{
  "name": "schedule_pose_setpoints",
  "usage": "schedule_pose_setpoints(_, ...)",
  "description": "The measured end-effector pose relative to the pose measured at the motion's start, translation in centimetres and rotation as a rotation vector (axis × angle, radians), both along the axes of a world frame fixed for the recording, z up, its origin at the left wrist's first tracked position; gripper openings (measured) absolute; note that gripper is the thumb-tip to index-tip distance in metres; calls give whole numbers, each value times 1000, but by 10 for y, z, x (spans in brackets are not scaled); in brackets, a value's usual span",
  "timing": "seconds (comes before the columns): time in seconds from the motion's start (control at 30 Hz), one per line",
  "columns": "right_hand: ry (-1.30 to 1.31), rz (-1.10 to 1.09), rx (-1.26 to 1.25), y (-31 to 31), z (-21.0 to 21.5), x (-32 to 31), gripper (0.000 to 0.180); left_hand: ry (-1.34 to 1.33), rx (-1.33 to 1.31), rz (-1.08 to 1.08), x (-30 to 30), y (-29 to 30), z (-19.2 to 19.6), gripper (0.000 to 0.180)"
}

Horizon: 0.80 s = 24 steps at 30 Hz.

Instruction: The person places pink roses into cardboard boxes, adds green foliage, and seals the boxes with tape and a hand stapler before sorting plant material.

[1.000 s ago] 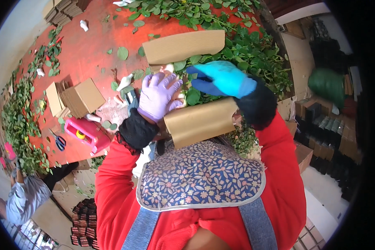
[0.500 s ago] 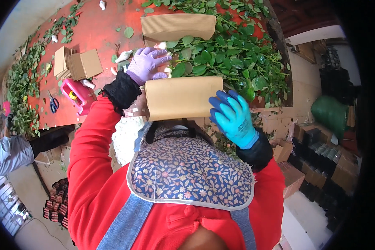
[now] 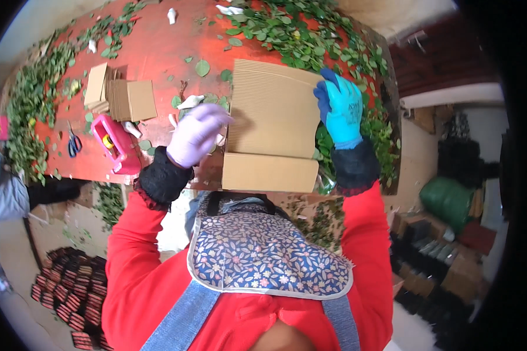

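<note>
A sheet of corrugated cardboard point(image 3: 273, 108) lies over leafy green stems on the red table, its smoother near flap point(image 3: 270, 174) folded along the front edge. My right hand point(image 3: 342, 111), in a blue glove with dark fingertips, grips the sheet's far right edge. Beside the sheet's left edge is my left hand point(image 3: 196, 136) in a lilac glove, its fingers stretched out and a little blurred, holding nothing. Green leaves point(image 3: 325, 143) poke out from under the right side. What the cardboard covers is hidden.
Left of my hand stand a pink tape dispenser point(image 3: 116, 146), scissors point(image 3: 73, 142) and small cardboard pieces point(image 3: 129, 99). Leafy cuttings point(image 3: 26, 128) heap along the left edge and more leaves point(image 3: 298, 38) lie at the back. A green sack point(image 3: 447, 203) sits right of the table.
The cardboard now covers the stems that showed between its two ends. My right hand has moved up to its far right edge; my left hand has drawn back off the stems.
</note>
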State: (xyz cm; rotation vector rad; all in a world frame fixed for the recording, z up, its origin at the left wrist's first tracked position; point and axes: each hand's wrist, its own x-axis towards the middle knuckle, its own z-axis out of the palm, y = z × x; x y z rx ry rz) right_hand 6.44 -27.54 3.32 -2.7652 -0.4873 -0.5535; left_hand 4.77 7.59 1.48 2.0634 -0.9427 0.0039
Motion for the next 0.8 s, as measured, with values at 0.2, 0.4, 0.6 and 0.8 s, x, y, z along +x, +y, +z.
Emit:
schedule_pose_setpoints(0.2,-166,-58,-217,1,26,-23,17,-214,329,-362,-7,-65,-27,31)
schedule_pose_setpoints(0.4,264,457,-35,71,43,-69,37,-191,371,-275,-26,-72,-25,31)
schedule_pose_setpoints(0.6,375,417,34,52,-6,-62,38,-211,284,-279,-33,-71,-22,38)
schedule_pose_setpoints(0.8,308,409,-71,59,-2,-76,43,-122,142,48,-33,-15,-9,24)
